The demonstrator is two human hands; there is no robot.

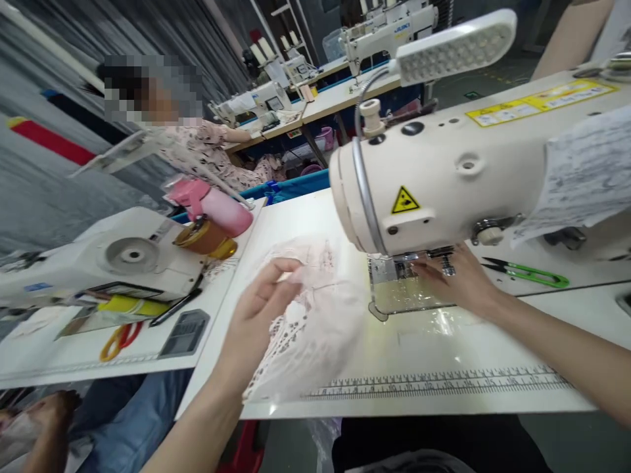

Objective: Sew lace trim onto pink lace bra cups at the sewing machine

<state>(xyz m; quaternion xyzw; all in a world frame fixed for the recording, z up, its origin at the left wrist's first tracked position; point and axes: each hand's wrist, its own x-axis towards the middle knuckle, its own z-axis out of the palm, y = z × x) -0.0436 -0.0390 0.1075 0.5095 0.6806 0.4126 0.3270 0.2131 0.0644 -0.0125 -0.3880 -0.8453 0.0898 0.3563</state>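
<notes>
Thin white fabric (328, 328) with a lacy, eyelet edge lies on the sewing table to the left of the needle area. My left hand (266, 309) pinches the upper part of this fabric between thumb and fingers. Under the head of the white sewing machine (419, 177), my right hand (458, 279) reaches to the presser foot (409, 266) and needle plate. Its fingertips are partly hidden there, so whether they grip anything does not show. Green thread snips (535, 272) rest on the machine bed behind my right wrist.
A printed ruler (434, 384) runs along the table's front edge. At left stand another sewing machine (133, 249), a pink bottle (217, 207), an amber container (207, 240) and orange-red scissors (121, 340). A lamp (458, 49) overhangs. Co-workers sit at the far left and lower left.
</notes>
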